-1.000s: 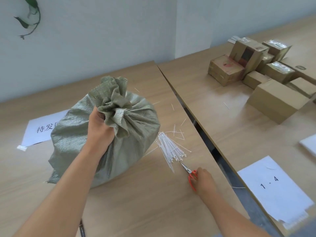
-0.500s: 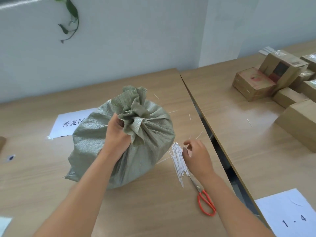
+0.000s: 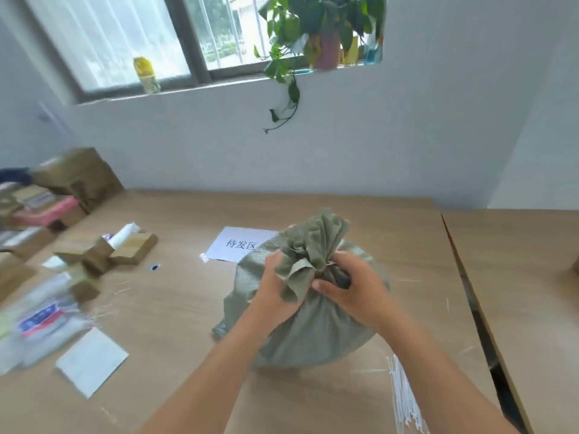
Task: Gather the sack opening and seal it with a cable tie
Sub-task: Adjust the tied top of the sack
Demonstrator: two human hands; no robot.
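Soft woven sack (image 3: pixel 313 327) on tabletop (image 3: pixel 175 308), probably limp and slippery: left hand (image 3: pixel 275 286) and right hand (image 3: pixel 354 289) both clamped around gathered neck (image 3: pixel 313 249), likely best hold

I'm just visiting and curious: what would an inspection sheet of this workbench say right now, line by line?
Surface: wooden table, a second table butted against it on the right with a dark gap between.
Job's things: green woven sack standing, its neck bunched; bundle of white cable ties lying at the near right; whether a tie is on the neck cannot be told.
Clutter: printed paper sign, cardboard boxes, blurred packets, a white sheet.
Grippers: left hand and right hand both closed around the sack's neck.
Cables: nothing seen.
Surroundings: white wall, window, trailing plant, bottle on the sill.
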